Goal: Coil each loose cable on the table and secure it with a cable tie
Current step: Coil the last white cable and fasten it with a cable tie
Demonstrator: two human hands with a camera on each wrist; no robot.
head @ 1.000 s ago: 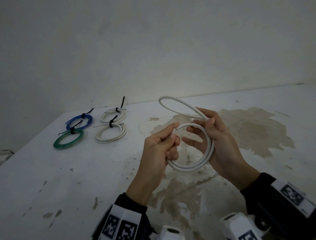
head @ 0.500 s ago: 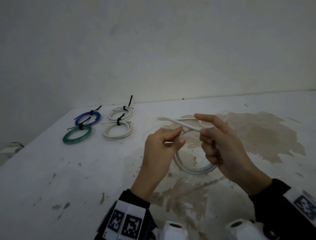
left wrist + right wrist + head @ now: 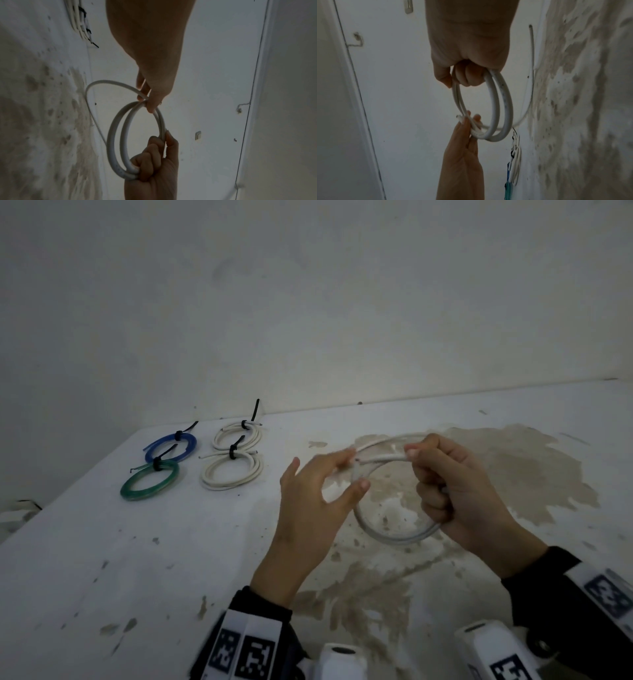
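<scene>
A: From the head view, where is the white cable (image 3: 394, 537)?

B: Held above the stained desk (image 3: 102, 559), looped between both hands. The right hand (image 3: 455, 494) has its fingers curled round the coil; the left hand (image 3: 318, 501) pinches the loose end with its fingertips, thumb spread apart.

A: And at the far left?

B: Four tied coils: a blue coil (image 3: 171, 446), a green coil (image 3: 149, 485) and two white coils (image 3: 232, 475), each with a black cable tie (image 3: 233, 454).

A: The left wrist view?

B: Two turns of cable (image 3: 118, 142) run from the left fingertips (image 3: 151, 106) to the right fist (image 3: 154, 162).

A: The right wrist view?

B: The right hand (image 3: 467, 65) grips the coil (image 3: 498, 102); the left hand (image 3: 464, 148) pinches it opposite.
</scene>
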